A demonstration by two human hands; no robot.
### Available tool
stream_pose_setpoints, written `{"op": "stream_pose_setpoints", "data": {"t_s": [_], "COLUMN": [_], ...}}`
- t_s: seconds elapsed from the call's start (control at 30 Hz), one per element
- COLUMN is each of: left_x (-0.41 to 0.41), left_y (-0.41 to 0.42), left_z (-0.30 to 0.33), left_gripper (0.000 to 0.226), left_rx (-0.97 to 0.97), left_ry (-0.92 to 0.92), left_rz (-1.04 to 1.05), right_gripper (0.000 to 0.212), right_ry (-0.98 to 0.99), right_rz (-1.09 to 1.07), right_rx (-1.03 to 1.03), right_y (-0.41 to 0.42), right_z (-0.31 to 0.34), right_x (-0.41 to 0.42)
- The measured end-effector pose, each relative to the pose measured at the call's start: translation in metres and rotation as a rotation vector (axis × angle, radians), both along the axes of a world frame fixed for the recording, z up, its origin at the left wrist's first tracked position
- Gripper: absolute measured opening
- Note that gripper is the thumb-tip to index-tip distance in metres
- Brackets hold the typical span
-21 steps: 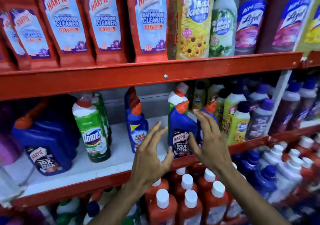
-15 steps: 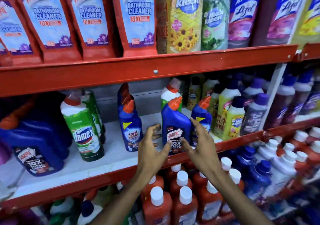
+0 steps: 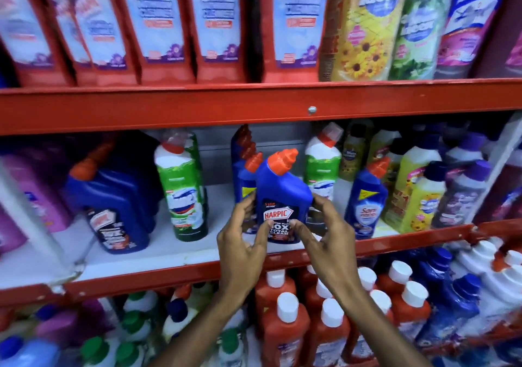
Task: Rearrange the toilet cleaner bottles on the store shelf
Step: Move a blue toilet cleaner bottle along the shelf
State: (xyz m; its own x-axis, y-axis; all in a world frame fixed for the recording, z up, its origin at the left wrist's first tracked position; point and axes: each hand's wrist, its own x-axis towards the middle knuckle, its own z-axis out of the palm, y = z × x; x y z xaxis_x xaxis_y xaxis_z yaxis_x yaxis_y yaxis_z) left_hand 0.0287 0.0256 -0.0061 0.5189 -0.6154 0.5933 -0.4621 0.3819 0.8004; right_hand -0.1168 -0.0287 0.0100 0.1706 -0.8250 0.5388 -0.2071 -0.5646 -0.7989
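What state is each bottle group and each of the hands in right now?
Small blue Harpic bottle with orange cap: upright, capped, gripped by both hands.
Left hand: closed on its left side.
Right hand: closed on its right side.
Green-and-white Domex bottle: upright, capped, untouched.
Blue Sani Fresh bottle: upright, capped.
Large blue Harpic bottle: upright, capped.

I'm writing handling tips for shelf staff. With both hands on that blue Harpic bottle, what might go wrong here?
The Harpic bottle is pinched by fingertips of the left hand and right hand, so it may slip. It leans against the Sani Fresh bottle behind; moving it might topple that, or the green Domex bottle.
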Motion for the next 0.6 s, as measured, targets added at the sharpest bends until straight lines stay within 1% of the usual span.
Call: {"op": "stream_pose_setpoints", "data": {"t_s": [0.17, 0.33, 0.47, 0.6], "left_x": [0.070, 0.148, 0.194, 0.219], "left_y": [0.055, 0.105, 0.129, 0.138], "left_z": [0.007, 0.002, -0.004, -0.014], "left_gripper": [0.049, 0.053, 0.053, 0.053], "left_rx": [-0.054, -0.034, -0.024, 0.028], "left_ry": [0.013, -0.005, -0.023, -0.054], "left_rz": [0.195, 0.366, 0.462, 0.447], "right_gripper": [0.046, 0.047, 0.040, 0.046], "right_ry": [-0.032, -0.056, 0.000, 0.056], "right_rz": [0.175, 0.328, 0.363, 0.352], "right_rx": [-0.020, -0.012, -0.033, -0.019], "right_y": [0.034, 0.072, 0.089, 0.094], "right_z": [0.010, 0.010, 0.003, -0.009], "right_x": [0.086, 0.177, 0.233, 0.264]}}
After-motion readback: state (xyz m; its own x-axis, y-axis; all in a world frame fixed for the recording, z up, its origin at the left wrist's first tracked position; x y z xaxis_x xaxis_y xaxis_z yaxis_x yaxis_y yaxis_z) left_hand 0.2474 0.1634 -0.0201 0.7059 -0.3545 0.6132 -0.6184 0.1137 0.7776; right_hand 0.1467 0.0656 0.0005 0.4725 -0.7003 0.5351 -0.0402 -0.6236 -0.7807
